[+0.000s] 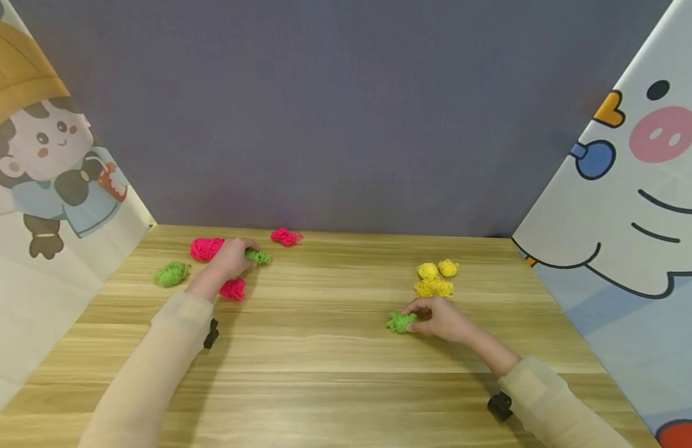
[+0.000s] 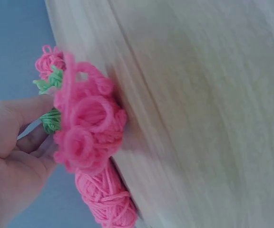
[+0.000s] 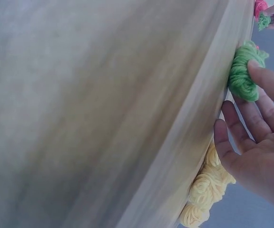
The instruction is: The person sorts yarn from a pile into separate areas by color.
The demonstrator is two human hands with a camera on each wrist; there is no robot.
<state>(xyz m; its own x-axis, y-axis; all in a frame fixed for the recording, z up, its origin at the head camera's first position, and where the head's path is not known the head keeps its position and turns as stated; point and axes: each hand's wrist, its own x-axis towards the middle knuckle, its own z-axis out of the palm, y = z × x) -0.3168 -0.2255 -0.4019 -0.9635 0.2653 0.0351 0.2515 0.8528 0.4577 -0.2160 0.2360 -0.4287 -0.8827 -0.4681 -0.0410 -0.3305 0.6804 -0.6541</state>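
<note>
My left hand [image 1: 233, 260] pinches a small bundle of green yarn [image 1: 260, 256] at the far left of the table. Close around that hand lie a large pink yarn bundle [image 1: 205, 249], a smaller pink one [image 1: 233, 289] and another green bundle [image 1: 171, 274]. In the left wrist view, the nearer pink yarn [image 2: 92, 118] hides part of the held green yarn [image 2: 51, 121]. Right of the middle, my right hand [image 1: 440, 319] grips a second green yarn bundle [image 1: 400, 322] between thumb and fingers. The right wrist view shows this green yarn [image 3: 244, 71] low by the wooden surface.
Three yellow yarn bundles [image 1: 434, 287] sit together just beyond my right hand. Toward the back edge lies one more pink bundle [image 1: 287, 236]. A grey panel [image 1: 346, 124] rises behind the wooden table [image 1: 312, 373], with printed cartoon panels on both sides.
</note>
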